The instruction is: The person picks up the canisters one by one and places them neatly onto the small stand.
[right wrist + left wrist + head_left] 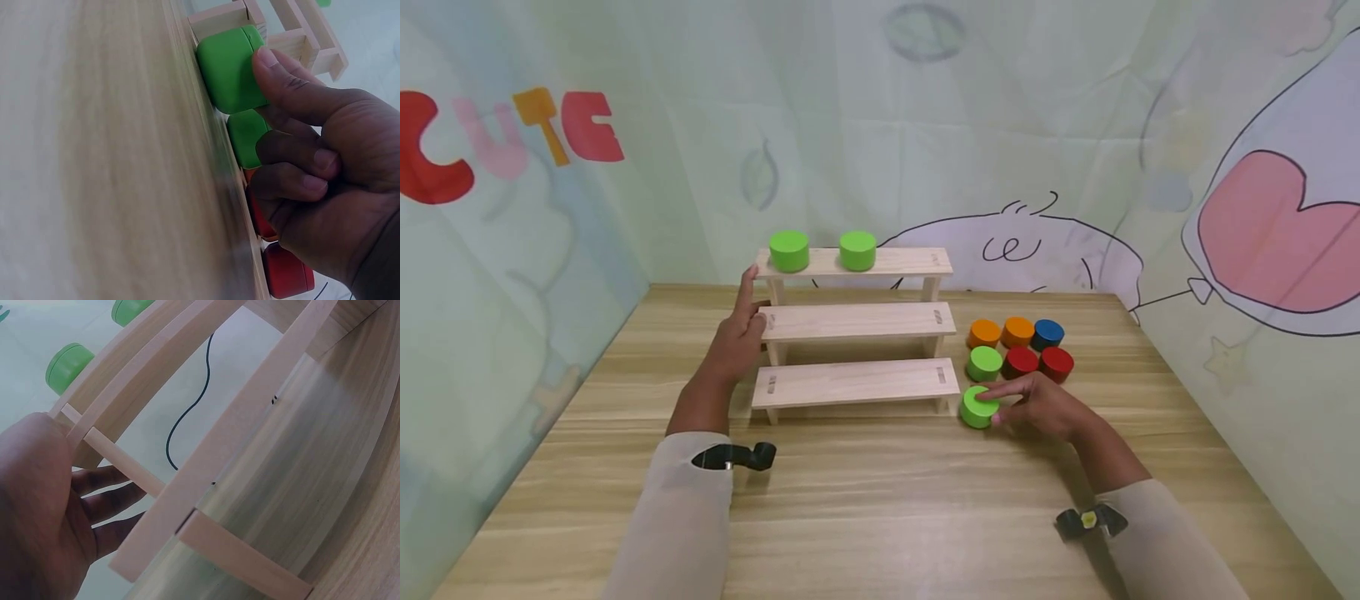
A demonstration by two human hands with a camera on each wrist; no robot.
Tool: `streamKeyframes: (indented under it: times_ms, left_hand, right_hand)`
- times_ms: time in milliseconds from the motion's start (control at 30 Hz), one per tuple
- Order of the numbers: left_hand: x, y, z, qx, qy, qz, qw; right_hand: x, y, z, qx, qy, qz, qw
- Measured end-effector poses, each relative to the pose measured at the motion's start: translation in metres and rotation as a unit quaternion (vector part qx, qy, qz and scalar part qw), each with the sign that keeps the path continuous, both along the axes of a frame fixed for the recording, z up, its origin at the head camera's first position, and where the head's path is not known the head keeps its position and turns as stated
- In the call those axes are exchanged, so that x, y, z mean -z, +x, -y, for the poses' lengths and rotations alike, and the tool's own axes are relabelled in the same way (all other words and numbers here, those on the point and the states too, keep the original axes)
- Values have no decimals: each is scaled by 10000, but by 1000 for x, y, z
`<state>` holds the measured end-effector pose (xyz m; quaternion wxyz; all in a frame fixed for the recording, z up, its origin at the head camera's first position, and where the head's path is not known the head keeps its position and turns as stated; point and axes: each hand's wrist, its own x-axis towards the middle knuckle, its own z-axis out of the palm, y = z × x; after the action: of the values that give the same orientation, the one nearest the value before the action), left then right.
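A three-step wooden stand (pixel 857 320) is on the table, with two green round blocks, one at the left end (pixel 789 253) and one near the middle (pixel 857 252) of its top step. At the stand's left end, my left hand (pixel 735 346) grips it, thumb on the middle step and index finger stretched up to the top one. Other fingers (pixel 109 503) reach in beneath the steps in the left wrist view. By the lowest step's right end, my right hand (pixel 1045 406) pinches a green round block (pixel 975 414) between thumb and index finger; its other fingers are curled in.
Right of the stand is a cluster: two orange blocks (pixel 984 334), a blue block (pixel 1048 334), another green block (pixel 984 364) and two red blocks (pixel 1021 362). A printed cloth backdrop (pixel 700 125) hangs behind and beside the wood-grain table (pixel 865 508).
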<state>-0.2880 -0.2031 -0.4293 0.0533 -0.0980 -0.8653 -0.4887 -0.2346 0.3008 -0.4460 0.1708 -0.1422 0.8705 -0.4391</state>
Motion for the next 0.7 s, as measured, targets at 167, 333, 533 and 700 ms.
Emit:
streamKeyframes:
  times_ms: [167,333,533,700]
  left_hand:
    - [0,0,0,24,15,11,10000]
    - [0,1,-1,-5,25,6,10000]
    - [-1,3,-2,-31,50,36,10000]
    - [-2,2,-3,-28,64,26,10000]
  right_hand:
    - [-1,0,0,77,-2,-71,9999]
    - [-3,1,1,163,16,-110,9998]
    - [-5,2,3,243,-32,-254,9994]
    - [-9,4,6,481,-240,-515,9972]
